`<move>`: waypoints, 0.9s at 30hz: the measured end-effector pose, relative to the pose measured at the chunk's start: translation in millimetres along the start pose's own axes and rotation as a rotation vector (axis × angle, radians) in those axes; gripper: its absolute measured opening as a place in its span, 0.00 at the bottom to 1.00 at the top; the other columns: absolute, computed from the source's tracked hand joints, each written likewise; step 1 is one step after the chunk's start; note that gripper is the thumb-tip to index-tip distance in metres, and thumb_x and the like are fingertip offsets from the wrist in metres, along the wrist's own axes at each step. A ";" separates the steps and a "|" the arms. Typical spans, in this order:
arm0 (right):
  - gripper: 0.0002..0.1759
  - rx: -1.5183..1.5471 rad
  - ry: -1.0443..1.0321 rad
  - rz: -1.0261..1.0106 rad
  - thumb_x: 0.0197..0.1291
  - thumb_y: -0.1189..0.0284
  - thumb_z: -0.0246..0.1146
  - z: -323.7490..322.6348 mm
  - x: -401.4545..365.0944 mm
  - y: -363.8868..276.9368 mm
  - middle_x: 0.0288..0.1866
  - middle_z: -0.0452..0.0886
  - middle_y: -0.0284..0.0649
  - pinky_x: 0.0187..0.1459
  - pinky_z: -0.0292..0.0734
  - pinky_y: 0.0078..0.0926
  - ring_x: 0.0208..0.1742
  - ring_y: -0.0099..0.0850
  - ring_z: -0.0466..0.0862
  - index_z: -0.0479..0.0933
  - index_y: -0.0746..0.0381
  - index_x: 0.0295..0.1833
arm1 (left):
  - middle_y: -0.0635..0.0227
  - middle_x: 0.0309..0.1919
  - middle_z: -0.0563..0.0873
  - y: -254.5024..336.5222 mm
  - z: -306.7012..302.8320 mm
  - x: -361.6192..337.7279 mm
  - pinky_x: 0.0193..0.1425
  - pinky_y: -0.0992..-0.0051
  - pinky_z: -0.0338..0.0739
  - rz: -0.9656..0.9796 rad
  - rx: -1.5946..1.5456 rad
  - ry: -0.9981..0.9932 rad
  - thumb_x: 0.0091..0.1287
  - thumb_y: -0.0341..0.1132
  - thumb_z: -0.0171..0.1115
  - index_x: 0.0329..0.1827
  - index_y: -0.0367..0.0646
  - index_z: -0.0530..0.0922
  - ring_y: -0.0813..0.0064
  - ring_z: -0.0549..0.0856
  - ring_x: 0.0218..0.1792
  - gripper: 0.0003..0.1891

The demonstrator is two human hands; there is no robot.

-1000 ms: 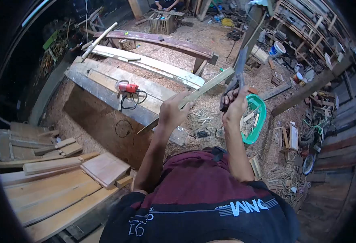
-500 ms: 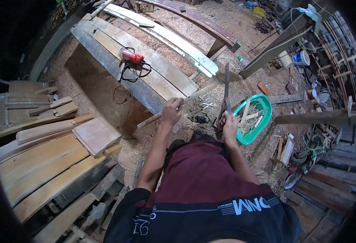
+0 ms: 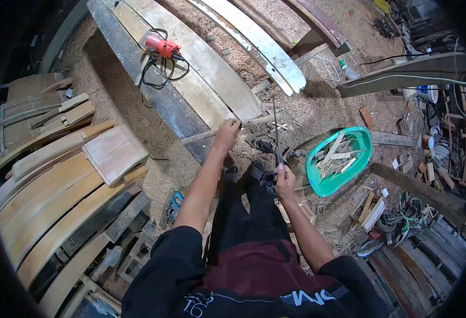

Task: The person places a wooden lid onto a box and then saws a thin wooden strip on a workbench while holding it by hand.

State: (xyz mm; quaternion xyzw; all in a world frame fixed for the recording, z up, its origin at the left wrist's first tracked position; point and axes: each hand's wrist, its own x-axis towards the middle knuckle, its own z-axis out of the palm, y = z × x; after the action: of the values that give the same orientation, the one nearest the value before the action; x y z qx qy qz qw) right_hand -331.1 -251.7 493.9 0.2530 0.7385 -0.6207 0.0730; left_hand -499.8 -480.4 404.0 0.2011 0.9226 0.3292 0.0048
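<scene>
My left hand (image 3: 227, 135) is closed around a thin wooden strip (image 3: 259, 121), pressing it at the near end of the plank bench (image 3: 190, 95). The strip lies crosswise, its ends sticking out to both sides of the hand. In my right hand (image 3: 285, 183) is a handsaw (image 3: 277, 139), gripped by its handle. Its blade points away from me, seen nearly edge-on, and overlaps the right part of the strip. A red power tool (image 3: 162, 46) with a black cord rests farther up on the planks.
A green basin (image 3: 366, 153) with wood offcuts stands on the floor to the right. White-painted boards (image 3: 259, 45) and a dark beam (image 3: 402, 73) lie beyond. Stacked boards (image 3: 58, 196) fill the left side. Shavings cover the floor; scrap lies at right.
The saw has turned from showing its broad side to nearly edge-on and moved left over the strip. My view has tilted down, showing my legs.
</scene>
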 end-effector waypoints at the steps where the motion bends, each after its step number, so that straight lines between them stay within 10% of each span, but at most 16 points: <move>1: 0.21 -0.020 0.004 -0.027 0.74 0.60 0.55 2.6 8.5 7.1 0.22 0.71 0.33 0.31 0.66 0.26 0.27 0.22 0.71 0.75 0.64 0.32 | 0.52 0.44 0.84 -7.9 6.5 10.4 0.53 0.57 0.79 -0.002 0.022 0.023 0.63 0.27 0.62 0.49 0.41 0.81 0.50 0.83 0.48 0.12; 9: 0.21 -0.016 -0.025 -0.040 0.74 0.59 0.56 33.9 57.3 6.5 0.22 0.68 0.31 0.30 0.64 0.26 0.27 0.21 0.67 0.73 0.64 0.31 | 0.54 0.53 0.82 -55.9 14.0 78.1 0.58 0.53 0.77 -0.155 0.071 -0.049 0.64 0.31 0.63 0.54 0.44 0.81 0.51 0.82 0.54 0.15; 13: 0.22 -0.050 -0.064 -0.085 0.73 0.58 0.56 47.2 78.2 15.5 0.21 0.66 0.30 0.28 0.63 0.26 0.26 0.20 0.66 0.73 0.63 0.30 | 0.58 0.70 0.70 -66.9 23.7 82.6 0.76 0.36 0.47 -0.307 0.121 0.103 0.70 0.44 0.59 0.69 0.46 0.72 0.58 0.66 0.74 0.25; 17: 0.21 -0.062 -0.138 -0.076 0.72 0.58 0.58 62.2 95.8 44.0 0.21 0.66 0.29 0.27 0.62 0.25 0.26 0.19 0.66 0.72 0.63 0.30 | 0.54 0.77 0.60 -88.6 41.1 100.5 0.78 0.36 0.39 -0.449 0.239 0.284 0.73 0.47 0.52 0.76 0.43 0.62 0.55 0.54 0.80 0.31; 27: 0.21 0.026 -0.065 -0.086 0.71 0.61 0.57 116.2 120.6 79.5 0.20 0.65 0.29 0.27 0.61 0.25 0.25 0.19 0.65 0.70 0.64 0.27 | 0.44 0.81 0.47 -93.6 50.1 141.3 0.74 0.29 0.38 -0.897 0.252 0.228 0.72 0.56 0.49 0.82 0.46 0.51 0.51 0.46 0.82 0.40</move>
State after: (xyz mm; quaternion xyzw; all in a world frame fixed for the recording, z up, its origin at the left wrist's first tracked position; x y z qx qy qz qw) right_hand -422.0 -320.3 347.7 0.2019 0.7378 -0.6407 0.0670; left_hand -657.1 -462.9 325.2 -0.2553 0.9457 0.2001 0.0210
